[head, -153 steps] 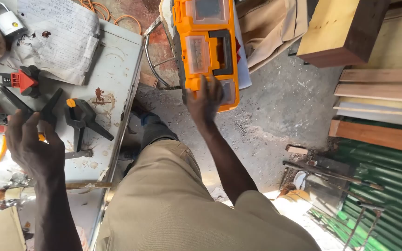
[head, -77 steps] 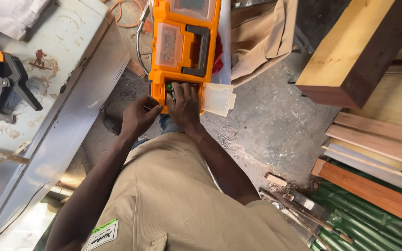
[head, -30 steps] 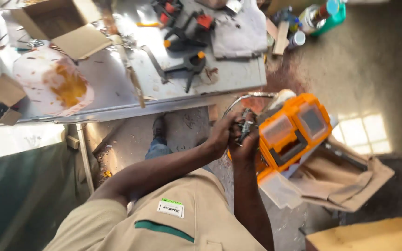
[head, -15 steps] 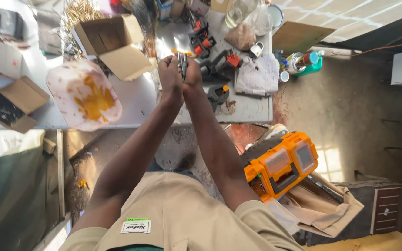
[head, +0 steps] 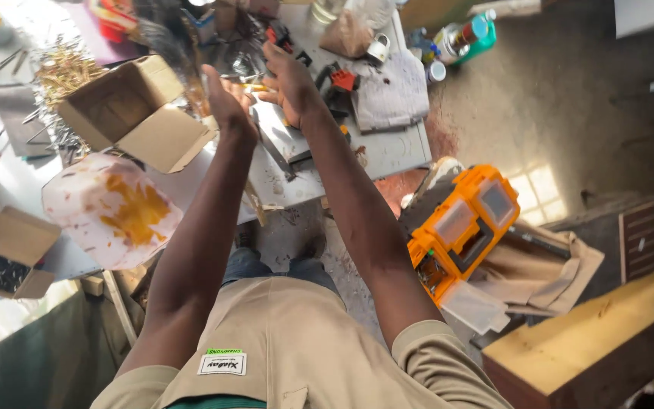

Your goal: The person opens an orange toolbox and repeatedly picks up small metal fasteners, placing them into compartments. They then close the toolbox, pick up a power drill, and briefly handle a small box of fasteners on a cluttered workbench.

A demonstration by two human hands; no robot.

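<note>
Since the moment before, both arms had stretched farther out over the workbench, and the hands that had been pressed together around a small dark tool had come a little apart. The left hand was raised with its fingers blurred by motion; I could not tell whether it was closed on anything. The right hand hung just beside it with the fingers loosely curled and spread, and nothing plainly showed in its grasp, though something yellowish sat between the two hands, too smeared to make out.

Directly beneath the hands lay a red and black clamp and a flat grey metal piece on the bench top. Just right of the right hand was a crumpled grey cloth. Left of the left hand stood an open cardboard box, and nearer the person a round white object smeared with orange. Another open cardboard box sat at the bench's near left edge.

Down on the concrete floor, well apart from the hands, an orange toolbox lay tilted on brown paper, with a thick wooden beam at the lower right.
</note>
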